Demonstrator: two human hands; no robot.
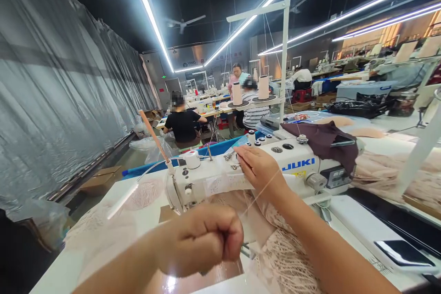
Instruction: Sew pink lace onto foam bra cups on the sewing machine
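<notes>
My left hand [210, 236] is closed in a fist in front of the sewing machine, slightly blurred. A pale thread [263, 189] runs taut from it up to the right, across my right wrist. My right hand [258, 167] reaches over the top of the white JUKI sewing machine [298, 164], fingers pressed together beside the small metal thread guides [228, 156]. What its fingertips pinch, if anything, is too small to make out. Under the machine arm lies beige fabric [257, 220], with pale lace [285, 257] bunched to the right. My left fist hides part of the needle area.
Two thread cones [263, 88] stand on the rack behind the machine. Dark cloth [324, 144] drapes over the motor end. A white power bank [379, 229] lies at right. An orange-and-white rod [155, 138] rises at left. Several people sit or stand at machines beyond.
</notes>
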